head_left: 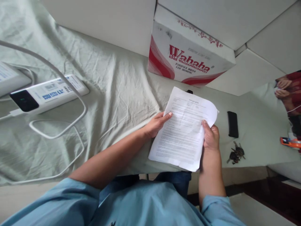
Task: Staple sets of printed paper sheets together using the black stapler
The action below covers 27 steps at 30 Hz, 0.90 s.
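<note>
A printed sheet of paper [183,131] is held up over the cloth-covered table, its top right corner curling. My left hand [158,124] grips the left edge, thumb on the printed face and fingers hidden underneath. On the right edge, my right hand [211,135] pinches the sheet the same way, with its thumb on top. The print is too small to read. Just behind the top edge of the sheet, a small black object [189,91] shows in part.
A Wahaha water carton [188,59] stands at the back. Right of the sheet lie a black phone [232,124] and a bunch of keys [236,153]. A white power bank [50,93] with cables lies left. Another person's hands [283,88] show at far right, near an orange object [290,142].
</note>
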Motion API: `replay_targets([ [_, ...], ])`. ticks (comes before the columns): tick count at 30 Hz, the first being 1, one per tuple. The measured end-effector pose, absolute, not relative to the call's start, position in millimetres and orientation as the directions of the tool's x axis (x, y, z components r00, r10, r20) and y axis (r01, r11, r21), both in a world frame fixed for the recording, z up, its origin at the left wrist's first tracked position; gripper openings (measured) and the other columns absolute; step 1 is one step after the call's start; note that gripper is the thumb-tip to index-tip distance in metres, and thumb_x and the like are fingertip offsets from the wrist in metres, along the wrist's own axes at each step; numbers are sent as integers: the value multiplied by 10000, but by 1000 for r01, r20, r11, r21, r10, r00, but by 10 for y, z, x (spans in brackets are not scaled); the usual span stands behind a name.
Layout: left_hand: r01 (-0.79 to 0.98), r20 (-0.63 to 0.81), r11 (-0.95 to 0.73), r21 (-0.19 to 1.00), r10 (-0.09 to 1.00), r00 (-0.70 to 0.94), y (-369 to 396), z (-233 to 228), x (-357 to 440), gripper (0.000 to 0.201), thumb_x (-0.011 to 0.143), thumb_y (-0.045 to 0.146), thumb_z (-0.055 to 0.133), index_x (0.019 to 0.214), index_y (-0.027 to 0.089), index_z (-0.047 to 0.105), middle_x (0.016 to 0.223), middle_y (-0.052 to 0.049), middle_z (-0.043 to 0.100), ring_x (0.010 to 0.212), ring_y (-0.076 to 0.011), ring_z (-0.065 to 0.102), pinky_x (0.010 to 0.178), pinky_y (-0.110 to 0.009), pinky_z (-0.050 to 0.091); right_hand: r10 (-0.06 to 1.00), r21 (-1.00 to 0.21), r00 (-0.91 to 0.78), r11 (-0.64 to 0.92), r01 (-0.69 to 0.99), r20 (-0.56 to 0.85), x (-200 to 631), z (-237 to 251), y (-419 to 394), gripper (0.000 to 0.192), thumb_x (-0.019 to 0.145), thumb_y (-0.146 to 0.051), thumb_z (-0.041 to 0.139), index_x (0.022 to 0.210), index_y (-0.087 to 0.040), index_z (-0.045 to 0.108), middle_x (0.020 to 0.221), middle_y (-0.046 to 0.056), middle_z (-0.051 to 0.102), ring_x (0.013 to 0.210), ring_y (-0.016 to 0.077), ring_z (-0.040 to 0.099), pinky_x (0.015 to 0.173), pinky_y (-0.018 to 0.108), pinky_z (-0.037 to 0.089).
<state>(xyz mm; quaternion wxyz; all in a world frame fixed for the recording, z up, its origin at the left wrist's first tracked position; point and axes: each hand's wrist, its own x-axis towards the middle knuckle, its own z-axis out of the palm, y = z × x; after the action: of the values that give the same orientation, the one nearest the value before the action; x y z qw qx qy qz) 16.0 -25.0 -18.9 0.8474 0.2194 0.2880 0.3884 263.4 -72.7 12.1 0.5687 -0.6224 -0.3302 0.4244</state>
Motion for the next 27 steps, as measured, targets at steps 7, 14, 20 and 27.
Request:
replay_targets([
  [7, -524, -299, 631, 573, 755, 583, -261, -162, 181, 507, 785, 538, 897, 1069, 131, 795, 942, -122, 819, 856, -266, 758, 802, -367, 568, 851, -976, 479, -203, -79, -216, 2698, 209, -892, 463, 718, -507, 935, 1004, -164, 811, 924, 92, 848, 923, 298, 818, 915, 464, 666],
  [14, -544, -319, 609, 577, 781, 537, -248, -141, 181, 532, 744, 477, 935, 1111, 127, 775, 926, -82, 805, 796, -206, 712, 814, -337, 545, 875, -947, 413, -312, 78, -254, 2728, 201, -1082, 531, 836, -575, 815, 1162, -160, 765, 1048, 120, 834, 1020, 302, 791, 981, 491, 625],
  [20, -497, -324, 666, 556, 725, 608, -270, -128, 167, 513, 739, 450, 943, 1104, 138, 762, 929, -80, 798, 845, -224, 723, 837, -360, 553, 850, -576, 347, -65, 815, 396, 2954, 486, -771, 544, 906, -424, 714, 1383, -170, 643, 1374, 198, 696, 1245, 327, 682, 1048, 559, 581],
  [27, -481, -289, 652, 586, 723, 627, -297, -116, 169, 459, 806, 450, 892, 1119, 150, 743, 949, -76, 792, 842, -228, 722, 829, -364, 547, 898, -209, -203, 301, 930, 391, 2428, 848, -136, 369, 1074, -360, 473, 1305, -214, 722, 1421, 149, 702, 1360, 324, 612, 1191, 583, 475],
])
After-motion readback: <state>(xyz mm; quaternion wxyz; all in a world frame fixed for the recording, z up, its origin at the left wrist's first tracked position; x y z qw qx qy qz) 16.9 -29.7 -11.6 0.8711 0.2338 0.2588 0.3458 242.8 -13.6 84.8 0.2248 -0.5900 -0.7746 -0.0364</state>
